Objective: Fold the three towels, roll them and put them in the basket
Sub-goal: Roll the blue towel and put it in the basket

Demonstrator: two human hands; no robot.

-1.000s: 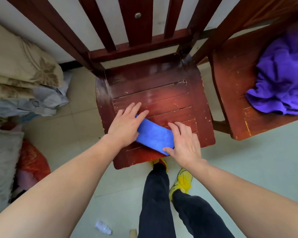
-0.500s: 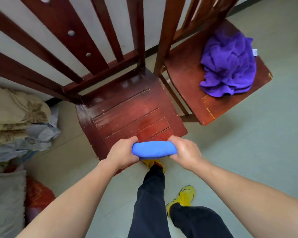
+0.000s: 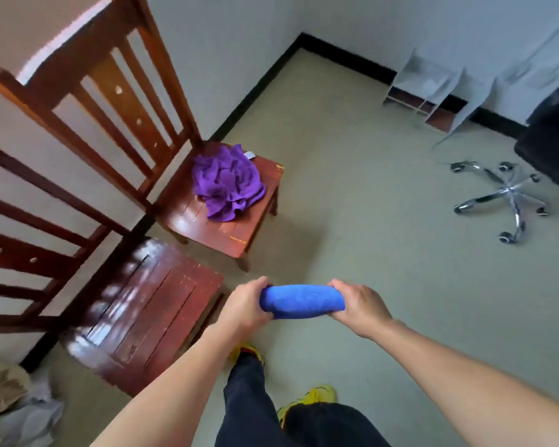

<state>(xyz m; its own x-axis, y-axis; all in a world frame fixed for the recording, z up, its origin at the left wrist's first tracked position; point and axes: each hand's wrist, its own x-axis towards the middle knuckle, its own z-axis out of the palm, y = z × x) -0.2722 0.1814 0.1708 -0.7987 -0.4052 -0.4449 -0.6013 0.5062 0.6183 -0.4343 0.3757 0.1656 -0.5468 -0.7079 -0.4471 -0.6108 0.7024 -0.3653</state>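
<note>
Blue terry, wound into a tight roll (image 3: 302, 301): held level in mid-air above the pale floor (image 3: 368, 195), just past the front corner of the near wooden chair (image 3: 149, 311), touching neither. Gripped at both ends. Wrapped over one end, the left hand (image 3: 244, 309), knuckles up, fingers curled down round the cloth; clamped on the other end in the same way, the right hand (image 3: 360, 308). Fingertips of both tucked out of sight beneath the cloth. Bare forearms reaching in from the lower corners and converging on the towel. On the far wooden chair (image 3: 220, 232), a purple towel (image 3: 228, 183) in a crumpled heap towards the back of the seat, with a small white tag (image 3: 249, 155) at its far edge. Strong glare across the slats of the nearer seat. Against the far wall, a white open-sided rack (image 3: 430, 82), contents too blurred to make out. Further right, a chrome star base on castors (image 3: 504, 198), and above it a black mass (image 3: 549, 133) cut off by the frame edge. Below the hands, dark trouser legs (image 3: 255, 411) and yellow shoes (image 3: 310, 396), partly covered by the legs. In the bottom left corner, a pile of beige and white cloth (image 3: 10, 404), cropped and hard to identify.
</note>
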